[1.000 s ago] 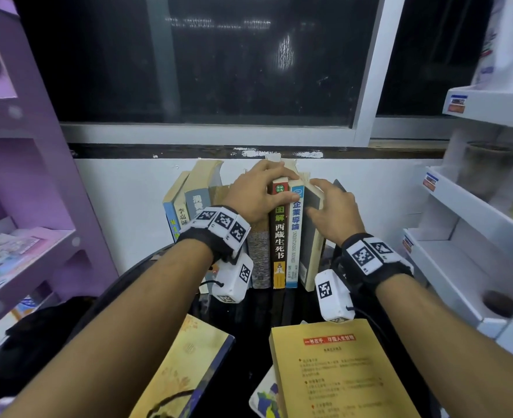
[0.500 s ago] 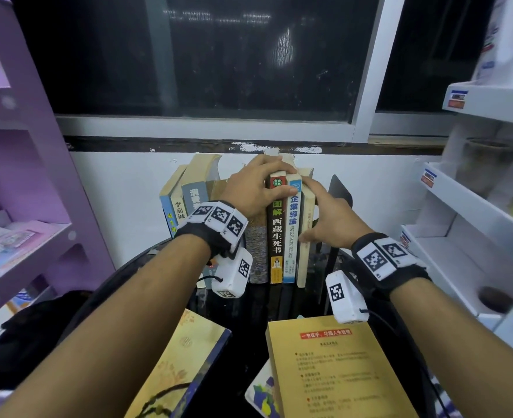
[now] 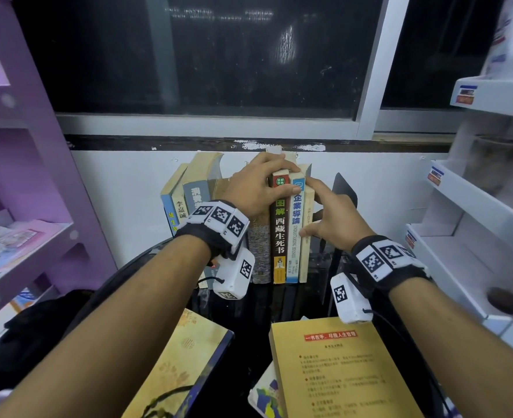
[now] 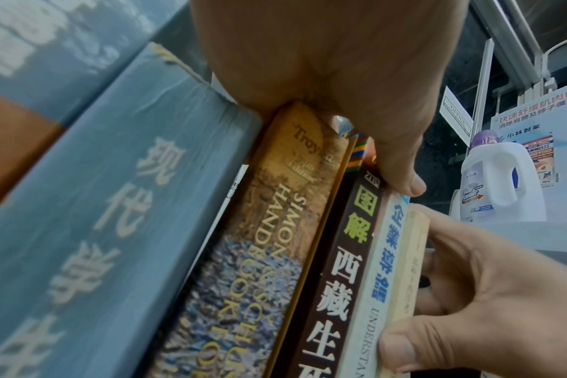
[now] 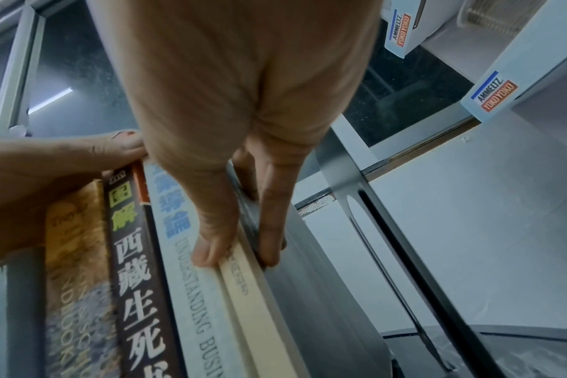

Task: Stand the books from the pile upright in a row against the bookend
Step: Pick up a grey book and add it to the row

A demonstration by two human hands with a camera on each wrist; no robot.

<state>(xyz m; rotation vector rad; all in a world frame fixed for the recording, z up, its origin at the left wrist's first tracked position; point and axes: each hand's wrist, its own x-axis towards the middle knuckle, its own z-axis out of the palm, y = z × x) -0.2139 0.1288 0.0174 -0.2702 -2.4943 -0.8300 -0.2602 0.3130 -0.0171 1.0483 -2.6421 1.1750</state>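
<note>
A row of upright books stands at the back of the dark table [image 3: 279, 306]. My left hand [image 3: 258, 188] lies over the tops, fingers curled behind, thumb on the brown book's spine [image 3: 279, 236] [image 4: 350, 255]. My right hand [image 3: 324, 218] [image 5: 243, 102] pinches the thin cream book [image 3: 306, 236] [image 5: 243, 286] at the row's right end, thumb on the spine and fingers on its right cover. A white-and-blue book [image 3: 294, 233] stands between those two. The black bookend [image 3: 345, 191] [image 5: 356, 204] stands just right of my fingers, a gap away from the cream book.
A yellow book [image 3: 333, 372], a gold patterned book [image 3: 183, 363] and a small colourful one [image 3: 264, 393] lie flat at the table's front. A purple shelf [image 3: 23, 242] stands left, white shelves [image 3: 475, 206] right, and a white wall [image 3: 113, 191] behind.
My right hand has slid from the top of the right-end books down to the cream book's side. That book now stands straighter, and the bookend is uncovered.
</note>
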